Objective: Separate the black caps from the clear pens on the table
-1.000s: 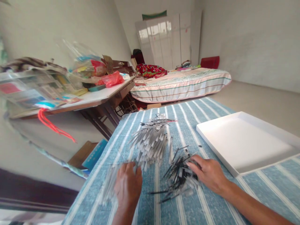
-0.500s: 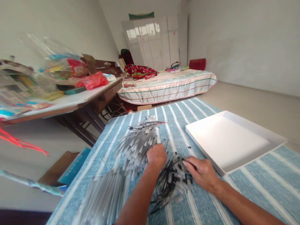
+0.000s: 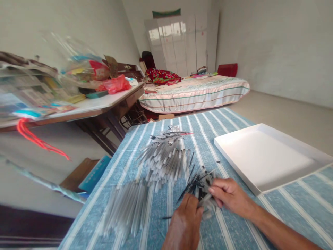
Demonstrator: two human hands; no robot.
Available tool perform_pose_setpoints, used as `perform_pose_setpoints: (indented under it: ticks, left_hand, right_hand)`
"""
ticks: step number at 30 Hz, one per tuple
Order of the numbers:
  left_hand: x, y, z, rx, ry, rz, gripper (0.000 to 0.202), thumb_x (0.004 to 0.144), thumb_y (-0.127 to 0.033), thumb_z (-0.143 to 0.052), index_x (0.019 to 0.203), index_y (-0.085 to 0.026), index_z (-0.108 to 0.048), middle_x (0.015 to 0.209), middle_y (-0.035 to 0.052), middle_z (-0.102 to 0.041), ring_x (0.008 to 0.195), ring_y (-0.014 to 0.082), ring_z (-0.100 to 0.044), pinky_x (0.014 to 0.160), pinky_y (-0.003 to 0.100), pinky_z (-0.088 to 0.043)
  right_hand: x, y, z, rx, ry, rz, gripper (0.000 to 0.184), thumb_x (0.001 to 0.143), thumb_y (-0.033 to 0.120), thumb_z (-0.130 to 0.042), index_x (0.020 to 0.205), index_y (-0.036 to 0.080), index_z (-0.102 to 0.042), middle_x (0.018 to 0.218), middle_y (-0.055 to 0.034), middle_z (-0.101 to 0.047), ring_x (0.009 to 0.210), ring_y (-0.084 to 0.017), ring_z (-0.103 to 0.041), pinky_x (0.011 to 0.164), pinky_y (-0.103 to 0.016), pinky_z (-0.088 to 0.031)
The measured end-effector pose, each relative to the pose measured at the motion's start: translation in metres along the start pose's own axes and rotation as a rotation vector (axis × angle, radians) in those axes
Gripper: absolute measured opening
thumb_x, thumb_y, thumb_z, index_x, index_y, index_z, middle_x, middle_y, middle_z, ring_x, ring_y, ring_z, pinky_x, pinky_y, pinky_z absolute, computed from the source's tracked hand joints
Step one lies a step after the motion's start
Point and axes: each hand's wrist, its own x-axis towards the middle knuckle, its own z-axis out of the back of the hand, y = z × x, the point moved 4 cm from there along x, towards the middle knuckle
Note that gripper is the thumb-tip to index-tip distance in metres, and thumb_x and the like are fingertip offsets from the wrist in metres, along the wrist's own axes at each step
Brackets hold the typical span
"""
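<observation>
On a blue striped tablecloth (image 3: 234, 222) lie piles of clear pen barrels (image 3: 163, 159) and a smaller heap of black-tipped pen parts (image 3: 199, 180). My right hand (image 3: 230, 196) is closed around a bunch of those black-tipped parts at the heap's near edge. My left hand (image 3: 186, 222) is next to it, fingers curled against the same bunch from below. A second, blurred pile of clear barrels (image 3: 127, 208) lies to the left of my left hand.
A shallow white tray (image 3: 307, 152) sits on the cloth at the right. A cluttered wooden table (image 3: 104, 104) stands to the left, with a box and blue book (image 3: 91, 173) on the floor below. A bed (image 3: 195, 92) and white wardrobe (image 3: 182, 45) are behind.
My left hand pulled back from the clear barrels toward me and joined the right hand at the black-tipped heap. The right hand gathered parts into a bunch.
</observation>
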Motion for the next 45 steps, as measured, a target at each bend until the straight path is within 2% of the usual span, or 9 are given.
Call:
perform_pose_setpoints:
  ticks: [7, 12, 17, 22, 27, 31, 35, 40, 45]
  left_hand:
    - [0.003, -0.004, 0.014, -0.143, 0.092, 0.169, 0.017, 0.078, -0.016, -0.045, 0.062, -0.019, -0.041, 0.064, -0.0018, -0.050, 0.062, 0.0119, -0.049, 0.056, 0.022, -0.035]
    - [0.005, -0.008, 0.016, -0.135, 0.129, 0.142, 0.015, 0.080, -0.014, -0.044, 0.065, -0.018, -0.044, 0.072, 0.0005, -0.052, 0.069, 0.0136, -0.051, 0.062, 0.023, -0.036]
    - [0.006, -0.006, 0.013, -0.112, 0.125, 0.137, 0.016, 0.082, -0.015, -0.042, 0.066, -0.018, -0.043, 0.072, 0.0008, -0.052, 0.070, 0.0137, -0.051, 0.063, 0.024, -0.037]
    - [0.006, -0.007, 0.014, -0.079, 0.104, 0.108, 0.016, 0.082, -0.014, -0.041, 0.067, -0.019, -0.044, 0.075, 0.0018, -0.053, 0.071, 0.0141, -0.052, 0.063, 0.023, -0.038]
    - [0.007, -0.006, 0.013, -0.052, 0.096, 0.067, 0.015, 0.083, -0.014, -0.041, 0.069, -0.018, -0.045, 0.076, 0.0021, -0.054, 0.072, 0.0140, -0.053, 0.063, 0.023, -0.039]
    - [0.008, -0.005, 0.012, -0.054, 0.085, 0.050, 0.015, 0.083, -0.014, -0.041, 0.070, -0.019, -0.046, 0.076, 0.0019, -0.054, 0.071, 0.0137, -0.053, 0.062, 0.023, -0.040]
    - [0.007, -0.004, 0.011, -0.040, 0.100, 0.058, 0.015, 0.083, -0.014, -0.041, 0.070, -0.019, -0.046, 0.076, 0.0019, -0.053, 0.071, 0.0138, -0.053, 0.062, 0.023, -0.040]
    - [0.006, -0.002, 0.010, -0.026, 0.119, 0.044, 0.015, 0.084, -0.015, -0.040, 0.071, -0.019, -0.044, 0.078, 0.0020, -0.053, 0.074, 0.0139, -0.053, 0.064, 0.024, -0.039]
    - [0.006, 0.000, 0.009, -0.040, 0.123, 0.022, 0.015, 0.084, -0.016, -0.039, 0.071, -0.019, -0.044, 0.078, 0.0018, -0.053, 0.074, 0.0139, -0.052, 0.064, 0.024, -0.039]
  right_hand:
    - [-0.004, -0.004, -0.001, 0.192, 0.104, -0.067, 0.028, 0.081, 0.041, -0.052, 0.071, 0.015, -0.050, 0.057, 0.0004, -0.060, 0.032, -0.006, -0.049, 0.033, -0.015, -0.031]
    - [-0.003, -0.004, 0.002, 0.125, 0.120, -0.073, 0.036, 0.085, 0.040, -0.046, 0.060, 0.014, -0.047, 0.048, 0.0018, -0.055, 0.029, -0.004, -0.044, 0.031, -0.013, -0.026]
    - [-0.003, -0.005, 0.001, 0.225, 0.141, -0.129, 0.024, 0.082, 0.039, -0.052, 0.081, 0.015, -0.049, 0.063, 0.0010, -0.061, 0.034, -0.006, -0.052, 0.034, -0.014, -0.033]
    - [-0.003, -0.005, 0.003, 0.143, 0.090, -0.129, 0.035, 0.084, 0.041, -0.046, 0.062, 0.014, -0.046, 0.050, 0.0024, -0.056, 0.027, -0.002, -0.042, 0.030, -0.013, -0.025]
    - [-0.004, -0.005, 0.000, 0.275, 0.135, -0.146, 0.027, 0.079, 0.039, -0.056, 0.091, 0.017, -0.046, 0.062, 0.0038, -0.060, 0.032, -0.004, -0.048, 0.032, -0.013, -0.031]
    - [-0.004, -0.009, 0.000, 0.199, 0.104, -0.192, 0.032, 0.083, 0.044, -0.047, 0.069, 0.016, -0.045, 0.047, 0.0051, -0.053, 0.026, -0.002, -0.039, 0.027, -0.012, -0.022]
    - [-0.004, -0.011, -0.003, 0.287, 0.148, -0.212, 0.032, 0.077, 0.042, -0.057, 0.094, 0.018, -0.045, 0.058, 0.0056, -0.059, 0.027, -0.004, -0.044, 0.026, -0.012, -0.028]
    - [-0.004, -0.013, -0.004, 0.261, 0.144, -0.237, 0.035, 0.083, 0.046, -0.046, 0.067, 0.015, -0.044, 0.047, 0.0043, -0.056, 0.024, -0.002, -0.041, 0.025, -0.010, -0.020]
    - [-0.004, -0.014, -0.006, 0.300, 0.177, -0.262, 0.033, 0.078, 0.047, -0.053, 0.084, 0.016, -0.045, 0.059, 0.0025, -0.062, 0.026, -0.004, -0.046, 0.025, -0.012, -0.024]
